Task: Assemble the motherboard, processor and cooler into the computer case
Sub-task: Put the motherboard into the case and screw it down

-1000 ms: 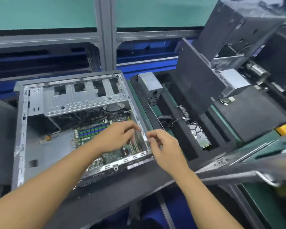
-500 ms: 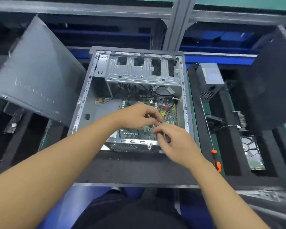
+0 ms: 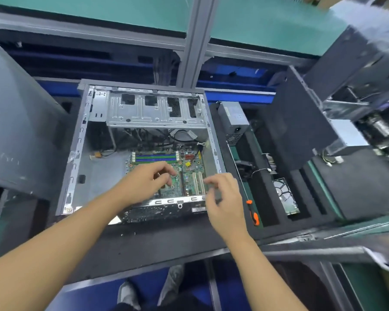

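At 12 o'clock teal panel (image 3: 99, 10) ran behind grey alu. post (image 3: 193, 41), black foam bench top (image 3: 155, 243) sat ctr, blue floor (image 3: 94, 295) at 6 o'clock.

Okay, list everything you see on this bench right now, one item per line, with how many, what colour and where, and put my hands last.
computer case: one, grey and silver, open, centre of the bench
motherboard: one, green, inside the case
power supply: one, grey, right of the case
screwdriver: one, orange handle, right of the case's near corner
hard drive: one, silver, in a foam slot further right
side panel: one, grey, left of the case
foam tray: one, black, under the case and parts
left hand: over the motherboard, fingers curled
right hand: at the case's near right corner
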Available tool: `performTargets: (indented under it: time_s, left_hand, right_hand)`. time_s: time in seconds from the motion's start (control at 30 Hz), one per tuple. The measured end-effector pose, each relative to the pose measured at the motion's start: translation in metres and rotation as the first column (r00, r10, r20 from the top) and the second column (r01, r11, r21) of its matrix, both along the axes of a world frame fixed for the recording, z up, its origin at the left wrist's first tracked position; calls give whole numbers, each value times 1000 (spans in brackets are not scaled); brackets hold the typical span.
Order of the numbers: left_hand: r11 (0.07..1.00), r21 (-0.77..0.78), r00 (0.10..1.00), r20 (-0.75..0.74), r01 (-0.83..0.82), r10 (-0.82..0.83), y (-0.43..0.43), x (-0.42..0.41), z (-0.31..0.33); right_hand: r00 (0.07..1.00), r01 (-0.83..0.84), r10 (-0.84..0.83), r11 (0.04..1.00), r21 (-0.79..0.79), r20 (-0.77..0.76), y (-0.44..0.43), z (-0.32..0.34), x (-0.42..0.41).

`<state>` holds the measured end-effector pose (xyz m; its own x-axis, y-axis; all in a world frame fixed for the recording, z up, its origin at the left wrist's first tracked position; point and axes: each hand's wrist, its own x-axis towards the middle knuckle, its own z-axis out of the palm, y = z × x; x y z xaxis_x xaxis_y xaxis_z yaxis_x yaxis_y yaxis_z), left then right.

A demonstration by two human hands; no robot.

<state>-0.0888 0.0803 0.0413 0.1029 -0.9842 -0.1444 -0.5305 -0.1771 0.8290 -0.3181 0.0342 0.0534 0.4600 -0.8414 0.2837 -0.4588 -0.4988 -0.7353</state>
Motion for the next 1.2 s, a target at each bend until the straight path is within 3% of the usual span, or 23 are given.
performTargets:
  time_s: [0.07, 0.2, 0.33, 0.47, 0.57, 0.7, 0.9, 1.03, 1.2]
  left_hand:
    - [998, 8, 996, 65, 58, -59, 0, -4, 0]
    - [983, -89, 951, 282, 158, -127, -4, -22, 11]
    - [959, -140, 948, 241, 245, -207, -16, -58, 36]
    - [939, -131, 926, 256, 317, -277, -36, -98, 44]
    - [936, -119, 915, 281, 331, -288, -56, -120, 41]
    - [927, -106, 880, 368, 360, -300, -88, -143, 36]
    - [903, -26, 821, 428, 429, -378, -125, -162, 19]
    - [926, -78, 825, 486, 369, -288, -129, -158, 8]
    - [941, -105, 859, 450, 323, -245, -126, -159, 12]
  right_hand:
    - [994, 100, -101, 994, 46, 30, 8, -5, -12]
    - [990, 137, -138, 990, 37, 40, 11, -9, -31]
    - [969, 223, -237, 961, 164, 70, 2, -13, -50]
    - [949, 310, -303, 850, 427, -85, -21, -31, -75]
    - [906, 420, -376, 732, 536, -196, -51, -51, -99]
    - [838, 542, -399, 688, 483, -374, -108, -85, -123]
    - [646, 612, -126, 676, 411, -753, -158, -151, -118]
    - [640, 649, -190, 652, 392, -744, -160, -167, -119]
    - [717, 640, -477, 738, 211, -508, -147, -116, -97]
